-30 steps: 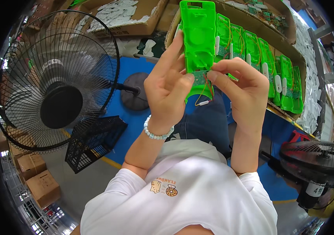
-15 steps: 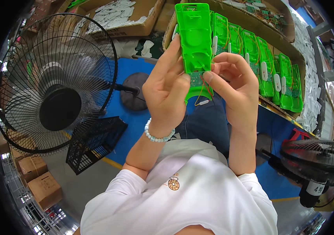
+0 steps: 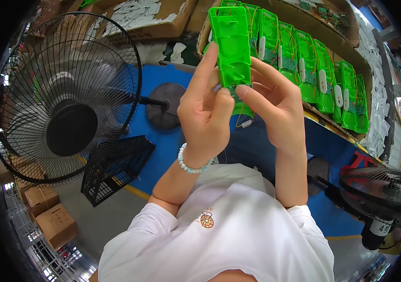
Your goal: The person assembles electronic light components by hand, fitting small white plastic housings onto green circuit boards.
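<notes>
A bright green plastic housing (image 3: 231, 44) is held up between my two hands, its long hollow side facing me. At its lower end sits a green circuit board (image 3: 233, 91), partly covered by my thumbs. A thin wire with a small white connector (image 3: 246, 123) dangles below. My left hand (image 3: 205, 103), with a bead bracelet at the wrist, grips the housing's left edge. My right hand (image 3: 278, 105) is closed on the lower right side, thumb pressed at the board; its other fingers are partly hidden behind the housing.
A cardboard box (image 3: 361, 134) at the right holds a row of similar green housings (image 3: 307, 61) with wires. Another carton (image 3: 174, 29) contains white flat parts. A large black fan (image 3: 71, 127) stands left, a second fan (image 3: 381, 188) right. A black crate (image 3: 116, 169) lies on the floor.
My right thumb has shifted left onto the board, and its fingers have moved further behind the housing. The red wire near the thumb is now out of sight.
</notes>
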`<state>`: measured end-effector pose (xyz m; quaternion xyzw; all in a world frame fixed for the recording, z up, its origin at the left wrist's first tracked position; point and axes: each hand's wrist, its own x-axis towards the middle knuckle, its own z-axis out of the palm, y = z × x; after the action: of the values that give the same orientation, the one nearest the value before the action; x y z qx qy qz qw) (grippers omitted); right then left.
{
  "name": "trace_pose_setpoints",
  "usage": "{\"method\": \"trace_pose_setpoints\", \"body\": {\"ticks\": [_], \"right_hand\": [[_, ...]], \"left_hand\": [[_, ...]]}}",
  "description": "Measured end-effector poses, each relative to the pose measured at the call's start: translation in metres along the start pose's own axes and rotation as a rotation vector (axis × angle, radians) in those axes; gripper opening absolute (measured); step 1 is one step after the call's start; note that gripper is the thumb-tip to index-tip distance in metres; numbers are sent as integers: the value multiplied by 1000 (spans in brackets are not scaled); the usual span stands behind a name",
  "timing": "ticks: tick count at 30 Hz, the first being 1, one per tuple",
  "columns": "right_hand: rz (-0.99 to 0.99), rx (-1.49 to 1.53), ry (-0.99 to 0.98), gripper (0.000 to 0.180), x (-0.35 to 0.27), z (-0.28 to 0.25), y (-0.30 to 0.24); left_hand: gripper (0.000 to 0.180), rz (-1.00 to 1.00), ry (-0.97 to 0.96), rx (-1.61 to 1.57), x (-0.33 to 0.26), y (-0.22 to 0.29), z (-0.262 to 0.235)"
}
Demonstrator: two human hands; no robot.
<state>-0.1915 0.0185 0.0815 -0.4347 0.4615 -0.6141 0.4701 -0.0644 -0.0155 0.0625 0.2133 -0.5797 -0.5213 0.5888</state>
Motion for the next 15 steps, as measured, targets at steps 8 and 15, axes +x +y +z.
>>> {"method": "trace_pose_setpoints", "body": {"ticks": [8, 15], "right_hand": [[-30, 5, 29, 46, -2, 4, -7], [12, 68, 26, 45, -6, 3, -9]], "left_hand": [[58, 67, 0, 200, -3, -1, -4], [53, 45, -47, 336, -6, 8, -2]]}}
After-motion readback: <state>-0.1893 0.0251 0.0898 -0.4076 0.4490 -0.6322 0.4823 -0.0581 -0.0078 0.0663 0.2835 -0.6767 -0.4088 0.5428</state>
